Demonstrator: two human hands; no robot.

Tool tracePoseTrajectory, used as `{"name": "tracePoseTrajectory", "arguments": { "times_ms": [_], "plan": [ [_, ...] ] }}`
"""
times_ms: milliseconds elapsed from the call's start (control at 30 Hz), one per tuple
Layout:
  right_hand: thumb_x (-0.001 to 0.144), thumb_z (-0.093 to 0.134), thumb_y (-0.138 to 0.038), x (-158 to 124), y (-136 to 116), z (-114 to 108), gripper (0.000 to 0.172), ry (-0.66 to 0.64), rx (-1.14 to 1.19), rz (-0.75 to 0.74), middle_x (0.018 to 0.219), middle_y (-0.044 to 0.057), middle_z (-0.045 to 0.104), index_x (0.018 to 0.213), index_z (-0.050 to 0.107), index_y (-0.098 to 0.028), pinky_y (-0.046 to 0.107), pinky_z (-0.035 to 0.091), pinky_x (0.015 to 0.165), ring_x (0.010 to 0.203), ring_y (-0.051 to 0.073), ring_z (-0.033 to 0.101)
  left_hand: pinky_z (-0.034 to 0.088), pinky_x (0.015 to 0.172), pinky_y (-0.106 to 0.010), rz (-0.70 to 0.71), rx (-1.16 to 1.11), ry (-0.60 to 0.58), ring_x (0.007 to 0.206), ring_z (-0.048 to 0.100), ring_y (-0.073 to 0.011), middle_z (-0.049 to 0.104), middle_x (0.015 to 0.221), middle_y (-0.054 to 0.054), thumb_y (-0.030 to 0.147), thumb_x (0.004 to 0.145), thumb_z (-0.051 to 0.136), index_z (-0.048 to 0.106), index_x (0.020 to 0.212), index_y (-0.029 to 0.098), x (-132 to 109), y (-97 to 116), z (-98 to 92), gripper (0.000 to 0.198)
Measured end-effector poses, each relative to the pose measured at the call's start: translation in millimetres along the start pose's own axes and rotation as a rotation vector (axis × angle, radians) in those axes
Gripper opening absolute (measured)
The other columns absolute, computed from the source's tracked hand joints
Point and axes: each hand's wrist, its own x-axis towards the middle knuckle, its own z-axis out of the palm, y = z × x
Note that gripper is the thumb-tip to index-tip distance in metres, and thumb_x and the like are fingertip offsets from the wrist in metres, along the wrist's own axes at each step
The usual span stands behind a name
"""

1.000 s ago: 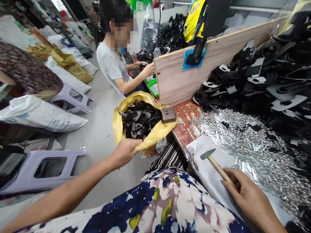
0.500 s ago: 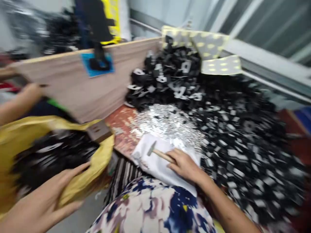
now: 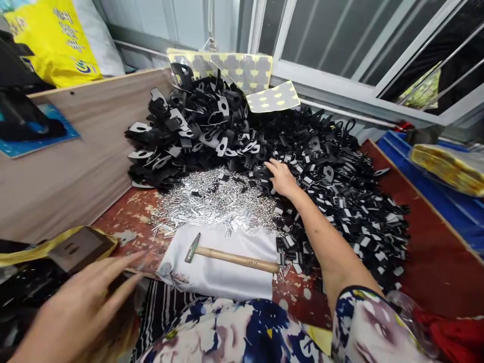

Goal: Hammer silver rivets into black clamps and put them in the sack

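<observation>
My right hand [image 3: 282,177] reaches over the left edge of a heap of small black parts with light patches [image 3: 340,201]. Its fingers are apart, and nothing shows between them. My left hand [image 3: 81,302], blurred, hovers by the yellow sack [image 3: 38,252] of black pieces, fingers stretched out. A hammer [image 3: 230,258] with a wooden handle lies on a white cloth [image 3: 227,285] in front of me. Just behind the cloth spreads a pile of thin silvery pins [image 3: 212,196]. Black pieces with holes [image 3: 181,136] are heaped beyond the pins.
A wooden board [image 3: 94,136] stands as a wall at the left. A brown block [image 3: 79,247] rests on the sack's rim. Patterned yellow-and-grey sheets [image 3: 274,98] lean behind the heaps. A window [image 3: 325,45] is at the back; blue material [image 3: 427,176] lies at the right.
My right hand has let go of the hammer, which now lies on the cloth, and has moved forward to the black parts. The view has turned right; my left hand is off the sack's rim.
</observation>
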Motion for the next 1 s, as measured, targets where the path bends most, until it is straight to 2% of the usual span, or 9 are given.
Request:
{"name": "tracePoseTrajectory", "arguments": {
  "times_ms": [100, 200, 233, 333, 400, 500, 600, 733, 1000],
  "plan": [
    [0.084, 0.062, -0.003, 3, -23, 3, 0.036, -0.061, 0.034, -0.006, 0.118, 0.010, 0.065, 0.113, 0.074, -0.019, 0.041, 0.052, 0.099, 0.103, 0.024, 0.063, 0.057, 0.095, -0.032, 0.133, -0.229, -0.093, 0.105, 0.074, -0.0245, 0.078, 0.117, 0.000, 0.052, 0.093, 0.062, 0.071, 0.123, 0.034, 30, 46, 18.7, 0.035],
    [0.092, 0.062, -0.011, -37, -71, 6, 0.021, -0.037, 0.131, -0.037, 0.107, 0.004, 0.066, 0.106, 0.074, -0.022, 0.036, 0.054, 0.094, 0.096, 0.019, 0.065, 0.057, 0.091, -0.033, 0.143, -0.326, -0.098, 0.104, 0.072, -0.0251, 0.074, 0.124, -0.006, 0.044, 0.095, 0.063, 0.064, 0.135, 0.029, 54, 90, 44.5, 0.043],
    [0.093, 0.062, -0.011, -57, -91, 9, 0.019, -0.048, 0.290, -0.091, 0.106, 0.003, 0.067, 0.104, 0.073, -0.022, 0.034, 0.054, 0.093, 0.097, 0.017, 0.065, 0.057, 0.092, -0.035, 0.139, -0.338, -0.102, 0.106, 0.071, -0.0260, 0.072, 0.127, -0.008, 0.043, 0.094, 0.063, 0.059, 0.141, 0.028, 59, 100, 53.7, 0.050],
    [0.090, 0.069, -0.011, -116, -145, 19, 0.018, -0.174, 0.674, -0.200, 0.097, -0.004, 0.070, 0.102, 0.073, -0.024, 0.027, 0.056, 0.086, 0.092, 0.013, 0.067, 0.056, 0.094, -0.042, 0.157, -0.373, -0.137, 0.110, 0.067, -0.0290, 0.067, 0.127, -0.012, 0.042, 0.091, 0.067, 0.054, 0.146, 0.026, 63, 114, 79.6, 0.058],
    [0.090, 0.068, -0.012, -140, -157, 24, 0.035, -0.295, 0.748, -0.217, 0.099, -0.008, 0.073, 0.122, 0.068, -0.028, 0.022, 0.056, 0.080, 0.086, 0.010, 0.068, 0.057, 0.090, -0.041, 0.190, -0.398, -0.208, 0.106, 0.067, -0.0290, 0.068, 0.118, -0.011, 0.042, 0.091, 0.067, 0.066, 0.130, 0.027, 59, 112, 92.6, 0.042],
    [0.100, 0.058, -0.023, -142, -122, 24, 0.039, -0.323, 0.605, -0.093, 0.095, -0.005, 0.076, 0.139, 0.059, -0.028, 0.028, 0.057, 0.077, 0.079, 0.013, 0.069, 0.056, 0.085, -0.039, 0.198, -0.369, -0.277, 0.100, 0.067, -0.0283, 0.068, 0.107, -0.010, 0.041, 0.095, 0.061, 0.075, 0.093, 0.025, 51, 103, 102.0, 0.021],
    [0.103, 0.050, -0.023, -118, -53, 18, 0.027, -0.009, 0.092, 0.090, 0.104, 0.006, 0.075, 0.117, 0.072, -0.022, 0.038, 0.053, 0.087, 0.093, 0.021, 0.065, 0.054, 0.088, -0.043, 0.150, -0.309, -0.211, 0.102, 0.066, -0.0312, 0.067, 0.104, -0.012, 0.043, 0.098, 0.055, 0.071, 0.078, 0.022, 47, 97, 102.4, 0.033],
    [0.096, 0.056, -0.016, -91, 11, 17, 0.020, 0.021, -0.013, 0.117, 0.100, 0.011, 0.071, 0.099, 0.076, -0.017, 0.038, 0.048, 0.093, 0.098, 0.024, 0.061, 0.053, 0.087, -0.043, 0.107, -0.320, -0.217, 0.099, 0.065, -0.0309, 0.067, 0.099, -0.012, 0.048, 0.099, 0.050, 0.070, 0.075, 0.022, 50, 96, 100.3, 0.041],
    [0.096, 0.056, -0.027, -87, 14, 32, 0.022, 0.067, -0.042, 0.112, 0.104, 0.013, 0.065, 0.097, 0.075, -0.016, 0.040, 0.047, 0.092, 0.102, 0.028, 0.057, 0.049, 0.096, -0.040, -0.047, -0.503, -0.296, 0.112, 0.062, -0.0297, 0.066, 0.103, -0.010, 0.049, 0.094, 0.055, 0.070, 0.072, 0.022, 56, 94, 96.8, 0.038]
  ]
}}
